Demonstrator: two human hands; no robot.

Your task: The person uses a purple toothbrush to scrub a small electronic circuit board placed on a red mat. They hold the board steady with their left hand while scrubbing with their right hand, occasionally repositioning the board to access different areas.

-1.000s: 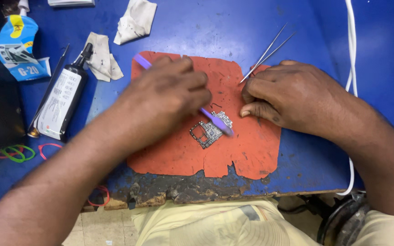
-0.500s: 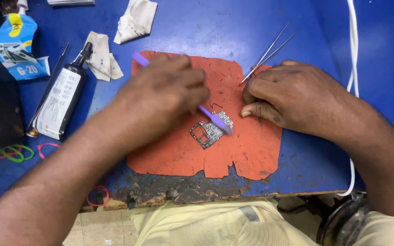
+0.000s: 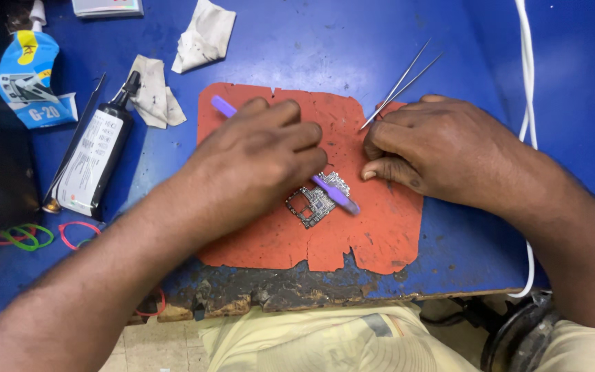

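While left hand grips purple brush over circuit board, right hand curled around tweezers.

A crumpled blue package with yellow and white parts lies at the far left of the blue desk. Near it lies a black bottle with a long white label. A flat pale packet sits at the top edge.

The circuit board lies on the mat, at its middle. Left of the mat lies the bottle; the tweezers lie behind its right corner.
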